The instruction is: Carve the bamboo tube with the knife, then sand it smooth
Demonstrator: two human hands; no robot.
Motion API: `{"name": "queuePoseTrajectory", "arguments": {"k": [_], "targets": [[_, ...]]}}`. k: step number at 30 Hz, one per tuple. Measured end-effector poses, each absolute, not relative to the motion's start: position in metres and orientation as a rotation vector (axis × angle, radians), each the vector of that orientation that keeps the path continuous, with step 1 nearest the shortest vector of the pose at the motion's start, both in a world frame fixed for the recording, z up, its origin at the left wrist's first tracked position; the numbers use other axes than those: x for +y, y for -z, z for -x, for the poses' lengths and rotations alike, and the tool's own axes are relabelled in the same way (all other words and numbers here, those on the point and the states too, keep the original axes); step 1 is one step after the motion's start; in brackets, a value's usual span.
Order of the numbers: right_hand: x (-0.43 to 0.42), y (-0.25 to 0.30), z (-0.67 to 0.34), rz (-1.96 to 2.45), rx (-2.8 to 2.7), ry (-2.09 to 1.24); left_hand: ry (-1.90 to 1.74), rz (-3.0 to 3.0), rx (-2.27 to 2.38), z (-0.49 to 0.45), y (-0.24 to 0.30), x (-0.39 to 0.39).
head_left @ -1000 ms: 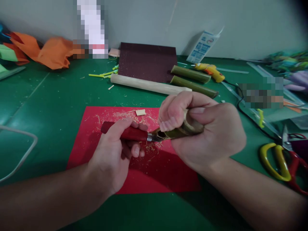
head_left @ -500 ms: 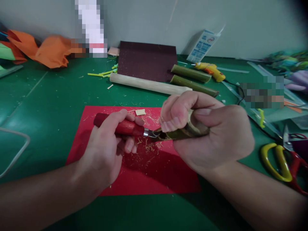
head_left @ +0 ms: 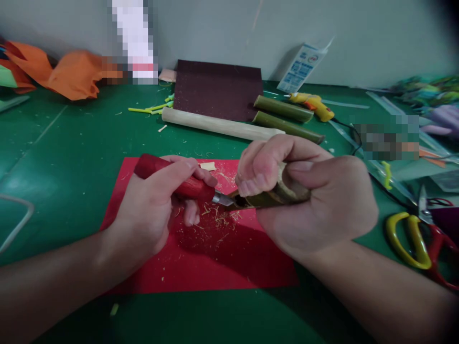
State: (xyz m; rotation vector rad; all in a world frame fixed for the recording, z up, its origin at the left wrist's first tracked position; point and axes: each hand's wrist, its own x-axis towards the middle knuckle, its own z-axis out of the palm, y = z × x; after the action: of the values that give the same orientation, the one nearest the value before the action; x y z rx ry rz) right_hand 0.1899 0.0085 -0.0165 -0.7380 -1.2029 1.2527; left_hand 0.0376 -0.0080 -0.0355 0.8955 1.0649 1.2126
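My left hand (head_left: 154,198) is wrapped around the red wooden handle of a carving knife (head_left: 190,185). The short metal blade points right and meets the near end of a bamboo piece (head_left: 263,199); whether it cuts in there I cannot tell. My right hand (head_left: 308,191) grips that greenish-brown bamboo piece, its fingers hiding much of it. A dark hollow shows at the end by the blade. Both hands are above a red sheet (head_left: 222,267) scattered with thin shavings (head_left: 224,220) and a small pale chip (head_left: 207,166).
Behind the sheet lie a pale peeled stick (head_left: 218,125), two split bamboo pieces (head_left: 283,109) and a dark brown board (head_left: 218,88). A yellow glue gun (head_left: 311,104) rests at the back right. Scissors (head_left: 409,239) lie by my right forearm. Orange cloth (head_left: 75,74) sits back left.
My left hand has tilted the knife, its handle's rear end now higher and the blade angled more downward. My right hand and the bamboo stay nearly still. A small light-green scrap shows below the sheet.
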Motion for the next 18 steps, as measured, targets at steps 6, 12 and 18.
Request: {"name": "queuePoseTrajectory", "arguments": {"k": [6, 12, 18], "targets": [[0.006, 0.019, -0.187, 0.760, -1.167, -1.238, -1.151, -0.709, 1.045, -0.044, 0.039, -0.010], [0.005, 0.023, -0.186, 0.755, -1.131, -1.193, -1.161, -0.625, 1.054, -0.052, 0.043, -0.024], [0.007, 0.022, -0.186, 0.692, -1.131, -1.247, -1.228, -0.756, 1.079, -0.049, 0.038, -0.020]]}}
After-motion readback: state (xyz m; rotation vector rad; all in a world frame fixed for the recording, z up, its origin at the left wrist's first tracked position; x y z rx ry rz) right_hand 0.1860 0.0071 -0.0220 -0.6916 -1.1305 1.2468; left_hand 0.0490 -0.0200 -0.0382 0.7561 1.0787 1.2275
